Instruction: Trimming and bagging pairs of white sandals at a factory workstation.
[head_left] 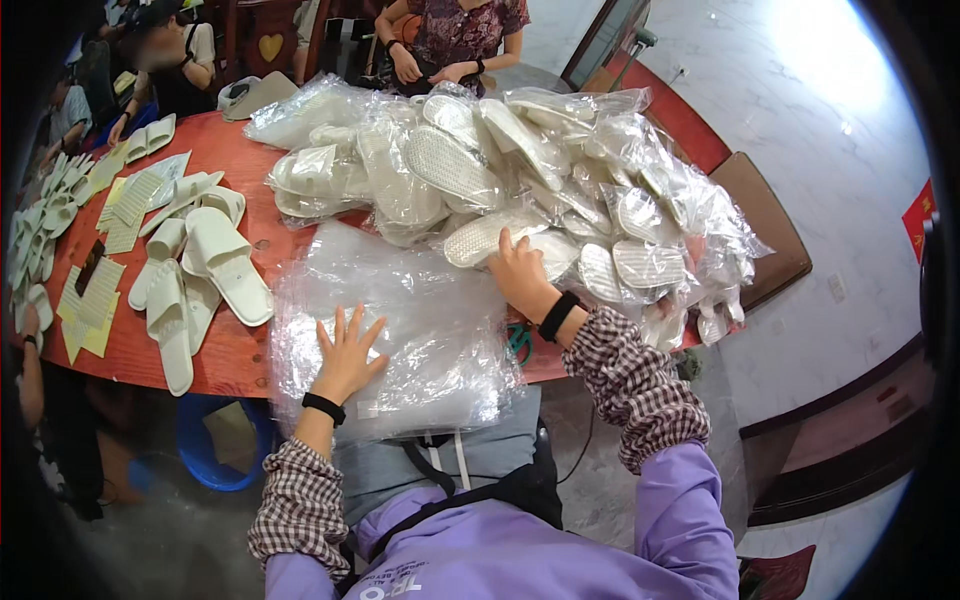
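My left hand [350, 358] lies flat with fingers spread on a stack of clear plastic bags [400, 285] at the table's front edge. Farther right, my right hand [525, 272] reaches over the stack's right side. Its fingers are stretched out and touch a clear-wrapped white slipper [478, 238] at the near side of a big heap. That heap of bagged slippers [455, 172] covers the table's right half. Unwrapped pale slippers [230, 262] lie to the left of the bags, some on top of others. Green-handled scissors [519, 343] poke out beside the bags, below my right wrist.
The red table [235, 345] curves away leftward, holding yellow and patterned sheets [95, 310] and many more slippers [45, 225]. A blue bin [225, 470] stands below its edge. A brown board [765, 225] is at the right. People sit across the table and at the left.
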